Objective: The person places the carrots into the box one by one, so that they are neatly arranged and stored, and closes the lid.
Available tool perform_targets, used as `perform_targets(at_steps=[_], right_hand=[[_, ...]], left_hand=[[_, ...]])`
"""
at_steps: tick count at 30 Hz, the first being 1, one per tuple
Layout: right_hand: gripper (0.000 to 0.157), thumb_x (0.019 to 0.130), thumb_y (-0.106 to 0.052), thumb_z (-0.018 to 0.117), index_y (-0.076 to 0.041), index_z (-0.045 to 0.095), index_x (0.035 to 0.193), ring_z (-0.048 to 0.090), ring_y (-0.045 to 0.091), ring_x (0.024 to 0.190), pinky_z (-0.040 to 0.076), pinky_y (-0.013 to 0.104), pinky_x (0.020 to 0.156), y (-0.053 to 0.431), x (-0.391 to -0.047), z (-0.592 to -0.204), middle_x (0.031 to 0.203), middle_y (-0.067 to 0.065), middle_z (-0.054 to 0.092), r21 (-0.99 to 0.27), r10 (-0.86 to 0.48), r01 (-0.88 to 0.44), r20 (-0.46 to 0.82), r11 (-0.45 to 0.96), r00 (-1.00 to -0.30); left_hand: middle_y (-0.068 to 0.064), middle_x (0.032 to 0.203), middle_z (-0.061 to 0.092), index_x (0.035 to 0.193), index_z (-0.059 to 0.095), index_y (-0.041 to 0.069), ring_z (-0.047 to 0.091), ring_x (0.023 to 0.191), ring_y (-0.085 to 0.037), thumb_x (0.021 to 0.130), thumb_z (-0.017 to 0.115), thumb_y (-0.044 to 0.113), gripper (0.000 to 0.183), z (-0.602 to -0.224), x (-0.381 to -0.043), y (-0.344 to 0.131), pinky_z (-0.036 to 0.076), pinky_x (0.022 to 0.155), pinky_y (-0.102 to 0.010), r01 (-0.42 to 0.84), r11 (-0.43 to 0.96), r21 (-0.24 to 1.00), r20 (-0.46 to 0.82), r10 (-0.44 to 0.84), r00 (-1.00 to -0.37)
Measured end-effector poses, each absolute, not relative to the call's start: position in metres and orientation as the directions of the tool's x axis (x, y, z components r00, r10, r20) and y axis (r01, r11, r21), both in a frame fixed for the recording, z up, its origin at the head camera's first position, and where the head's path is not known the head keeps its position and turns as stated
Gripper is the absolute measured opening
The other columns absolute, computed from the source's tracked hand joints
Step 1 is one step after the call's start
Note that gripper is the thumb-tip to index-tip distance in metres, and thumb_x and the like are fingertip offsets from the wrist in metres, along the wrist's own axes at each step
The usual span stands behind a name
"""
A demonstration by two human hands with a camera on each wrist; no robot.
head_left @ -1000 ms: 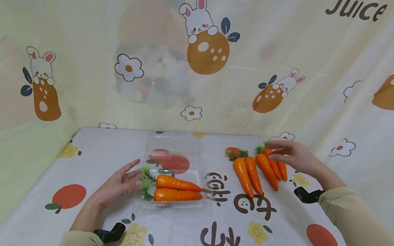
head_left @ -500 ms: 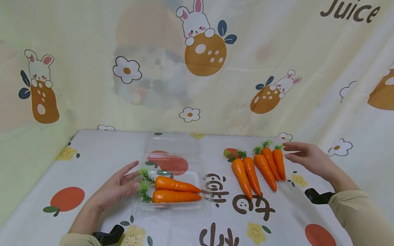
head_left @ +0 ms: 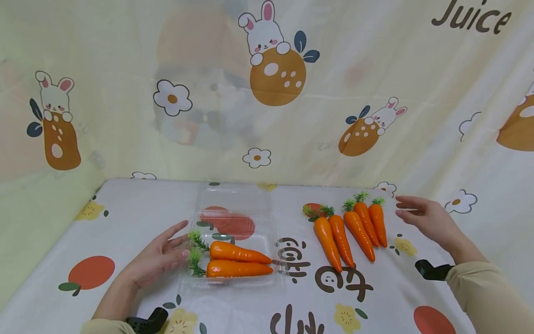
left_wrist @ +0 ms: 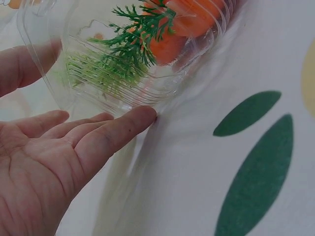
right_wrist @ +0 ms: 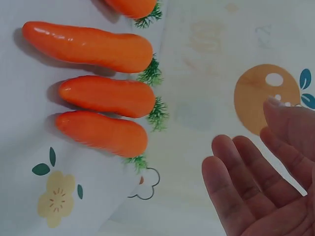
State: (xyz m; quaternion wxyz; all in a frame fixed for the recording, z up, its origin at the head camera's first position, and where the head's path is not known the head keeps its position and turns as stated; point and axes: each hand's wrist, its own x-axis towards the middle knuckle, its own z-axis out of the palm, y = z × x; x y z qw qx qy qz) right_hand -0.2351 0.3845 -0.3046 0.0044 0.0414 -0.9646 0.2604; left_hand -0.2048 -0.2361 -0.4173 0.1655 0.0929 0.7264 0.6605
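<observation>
Two orange toy carrots [head_left: 239, 268] lie side by side in a clear plastic clamshell box [head_left: 233, 285], green tops toward the left. The box's lid [head_left: 233, 195] is folded back behind it. My left hand [head_left: 156, 260] is at the box's left end; in the left wrist view its fingers are extended, with fingertips [left_wrist: 142, 115] at the clear wall. Several more carrots [head_left: 359, 234] lie in a fanned row on the right of the table, tops pointing away. Just right of that row, my right hand [head_left: 429, 223] hovers with relaxed fingers, holding nothing.
A patterned white cloth [head_left: 137, 208] with printed fruit and flowers covers the table. Behind it hangs a cream curtain [head_left: 208, 139] with rabbit prints. A black wrist device [head_left: 431, 270] sits on the right wrist, another [head_left: 148, 320] on the left.
My right hand has moved right, away from over the rightmost carrots, and they are now uncovered. My left hand and the box stay in place.
</observation>
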Motion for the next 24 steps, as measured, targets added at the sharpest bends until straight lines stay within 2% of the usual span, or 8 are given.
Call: perform_targets(at_steps=[7, 12, 15, 17, 24], right_hand=[[0.065, 0.106, -0.038, 0.052, 0.005, 0.038, 0.153, 0.059, 0.053, 0.119, 0.064, 0.043, 0.082, 0.390, -0.239, -0.314, 0.141, 0.038, 0.052, -0.507, -0.015, -0.034, 0.041, 0.861, -0.999], [0.065, 0.107, -0.038, 0.051, 0.005, 0.038, 0.153, 0.059, 0.052, 0.118, 0.060, 0.024, 0.075, 0.390, -0.243, -0.323, 0.140, 0.037, 0.052, -0.515, -0.004, -0.027, 0.044, 0.857, -0.999], [0.065, 0.107, -0.038, 0.050, 0.006, 0.037, 0.153, 0.061, 0.051, 0.117, 0.058, 0.020, 0.073, 0.391, -0.246, -0.331, 0.141, 0.037, 0.052, -0.514, 0.010, -0.014, 0.044, 0.857, -0.999], [0.065, 0.107, -0.037, 0.050, 0.006, 0.037, 0.153, 0.061, 0.051, 0.116, 0.060, 0.023, 0.074, 0.392, -0.247, -0.336, 0.141, 0.037, 0.052, -0.516, 0.026, 0.002, 0.039, 0.856, -0.999], [0.067, 0.107, -0.039, 0.049, 0.008, 0.034, 0.153, 0.061, 0.052, 0.116, 0.064, 0.045, 0.085, 0.393, -0.251, -0.355, 0.144, 0.039, 0.047, -0.534, 0.076, 0.073, -0.017, 0.842, -0.997]], left_hand=[[-0.034, 0.164, 0.021, 0.165, 0.007, 0.008, 0.032, 0.150, -0.050, 0.098, 0.066, 0.013, 0.089, -0.418, -0.205, -0.237, 0.050, 0.109, -0.046, -0.083, 0.119, 0.989, -0.120, 0.357, -0.926], [-0.033, 0.165, 0.021, 0.165, 0.008, 0.009, 0.032, 0.150, -0.049, 0.098, 0.066, 0.013, 0.089, -0.416, -0.205, -0.237, 0.050, 0.109, -0.044, -0.093, 0.111, 0.990, -0.126, 0.351, -0.928], [-0.033, 0.165, 0.021, 0.165, 0.008, 0.009, 0.032, 0.150, -0.049, 0.098, 0.066, 0.014, 0.089, -0.416, -0.205, -0.237, 0.049, 0.110, -0.045, -0.091, 0.114, 0.989, -0.126, 0.350, -0.928], [-0.033, 0.165, 0.021, 0.165, 0.008, 0.009, 0.032, 0.150, -0.050, 0.098, 0.066, 0.014, 0.088, -0.416, -0.205, -0.237, 0.049, 0.110, -0.046, -0.091, 0.114, 0.989, -0.126, 0.353, -0.927], [-0.034, 0.164, 0.021, 0.165, 0.007, 0.009, 0.032, 0.150, -0.050, 0.099, 0.065, 0.015, 0.088, -0.418, -0.205, -0.237, 0.047, 0.111, -0.051, -0.083, 0.128, 0.988, -0.124, 0.361, -0.924]])
